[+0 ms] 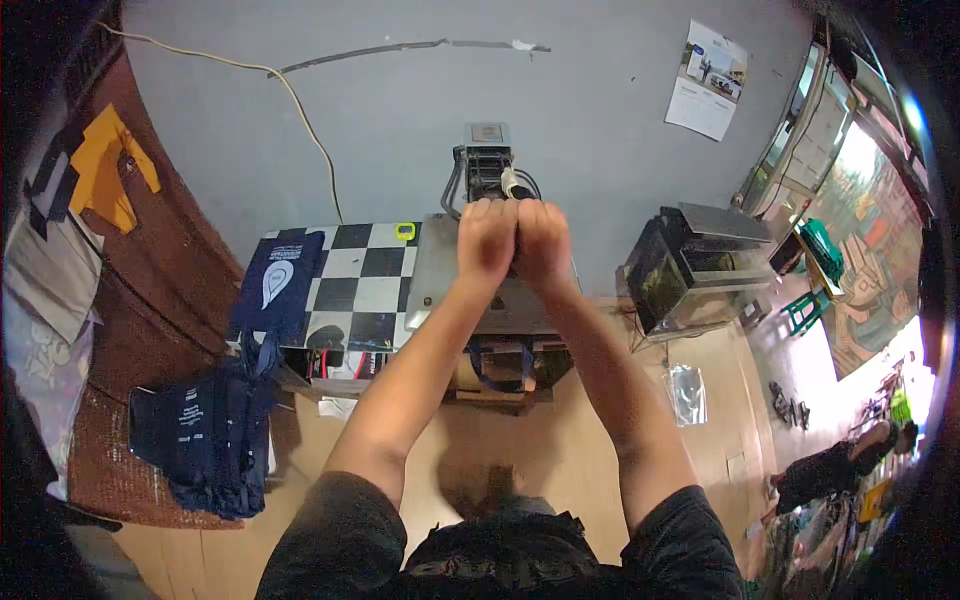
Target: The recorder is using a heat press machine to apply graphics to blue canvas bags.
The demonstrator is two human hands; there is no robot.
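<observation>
Side by side, my left hand (488,238) and my right hand (544,238) are closed around the handle of a heat press (487,171), which stands against the wall. The handle itself is mostly hidden under my fingers. Below my forearms lies the press's grey metal platen (435,259). Dark blue straps (508,375) of a bag hang down over the front edge under the platen. To the left, a navy tote bag (274,281) with a white print lies flat on a black-and-white checkered table (356,296). A yellow-green digital timer (405,231) sits at the table's back edge.
Several navy tote bags (217,435) are stacked at lower left. A glass tank (697,277) stands right of the press. A clear plastic sheet (688,394) lies on the floor. Garments (112,169) hang at far left. Another person (832,465) is at far right, near a green stool (806,313).
</observation>
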